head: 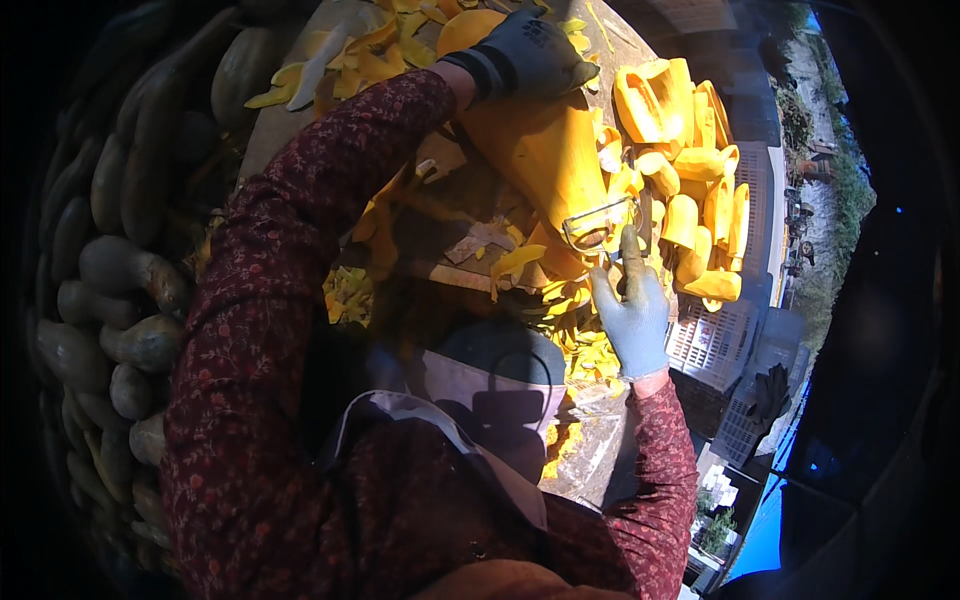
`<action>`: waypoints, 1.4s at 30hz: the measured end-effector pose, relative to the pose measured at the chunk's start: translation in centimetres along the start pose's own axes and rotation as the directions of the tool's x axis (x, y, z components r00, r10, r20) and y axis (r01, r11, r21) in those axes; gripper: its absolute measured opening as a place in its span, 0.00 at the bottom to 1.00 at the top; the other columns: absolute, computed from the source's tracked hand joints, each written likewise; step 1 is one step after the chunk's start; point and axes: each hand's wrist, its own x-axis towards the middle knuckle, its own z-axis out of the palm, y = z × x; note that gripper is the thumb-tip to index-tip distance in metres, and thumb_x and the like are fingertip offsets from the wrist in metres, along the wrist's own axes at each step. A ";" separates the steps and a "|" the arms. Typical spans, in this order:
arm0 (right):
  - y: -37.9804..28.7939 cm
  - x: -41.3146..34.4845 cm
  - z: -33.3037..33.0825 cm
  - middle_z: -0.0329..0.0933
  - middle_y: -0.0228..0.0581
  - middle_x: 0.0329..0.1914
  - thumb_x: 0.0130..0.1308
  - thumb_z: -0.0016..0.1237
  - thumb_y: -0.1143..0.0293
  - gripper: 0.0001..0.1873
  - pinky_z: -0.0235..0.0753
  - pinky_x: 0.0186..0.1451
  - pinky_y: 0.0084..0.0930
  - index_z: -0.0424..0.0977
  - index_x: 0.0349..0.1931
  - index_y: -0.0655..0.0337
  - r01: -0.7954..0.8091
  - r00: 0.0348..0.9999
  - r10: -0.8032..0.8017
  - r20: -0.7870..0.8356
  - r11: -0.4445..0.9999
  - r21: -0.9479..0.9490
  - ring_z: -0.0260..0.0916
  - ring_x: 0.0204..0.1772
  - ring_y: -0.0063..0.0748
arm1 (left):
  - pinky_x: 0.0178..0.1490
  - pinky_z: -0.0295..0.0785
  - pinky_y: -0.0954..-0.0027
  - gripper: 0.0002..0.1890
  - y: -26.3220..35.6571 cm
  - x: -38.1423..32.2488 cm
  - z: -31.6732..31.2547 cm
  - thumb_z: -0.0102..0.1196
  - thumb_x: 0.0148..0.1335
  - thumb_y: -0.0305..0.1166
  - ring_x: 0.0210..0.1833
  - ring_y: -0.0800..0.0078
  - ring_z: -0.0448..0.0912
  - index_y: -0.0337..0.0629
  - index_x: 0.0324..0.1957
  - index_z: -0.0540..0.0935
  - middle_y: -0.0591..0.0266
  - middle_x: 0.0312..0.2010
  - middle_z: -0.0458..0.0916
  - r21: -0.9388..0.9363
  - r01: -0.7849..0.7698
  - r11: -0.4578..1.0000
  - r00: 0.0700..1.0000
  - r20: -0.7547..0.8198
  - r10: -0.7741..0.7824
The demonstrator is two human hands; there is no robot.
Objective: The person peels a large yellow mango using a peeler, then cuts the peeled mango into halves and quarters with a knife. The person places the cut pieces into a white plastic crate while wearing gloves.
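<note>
A large butternut-type squash (536, 154), its flesh bright orange and mostly bare of skin, lies slanted across the board (270, 142). My left hand (532, 56), in a dark-cuffed grey work glove, grips it from above near the far end. At the near end, a wide metal-framed peeler (600, 221) rests against the flesh. My right hand (637, 311), in a light grey glove stained at the fingers, holds that peeler, with the index finger stretched along it. The handle is mostly hidden by the hand. Peel strips (517, 261) hang over the board's near edge.
Peeled squash pieces (679, 172) are heaped at the right, some hollowed. Unpeeled squashes (142, 337) are stacked at the left. Peelings (589, 352) lie below the board, beside my lap. White plastic crates (712, 337) stand at the right, one with a dark glove (769, 394) on it.
</note>
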 end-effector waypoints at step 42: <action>4.1 -7.6 0.8 0.80 0.52 0.39 0.66 0.59 0.64 0.40 0.79 0.40 0.39 0.57 0.75 0.61 -0.142 0.989 0.143 -0.022 0.989 0.047 0.80 0.38 0.51 | 0.42 0.74 0.57 0.01 3.4 1.2 -2.1 0.59 0.58 0.32 0.38 0.59 0.80 0.49 0.31 0.82 0.64 0.33 0.83 -0.329 -0.334 0.883 0.892 -0.413 0.184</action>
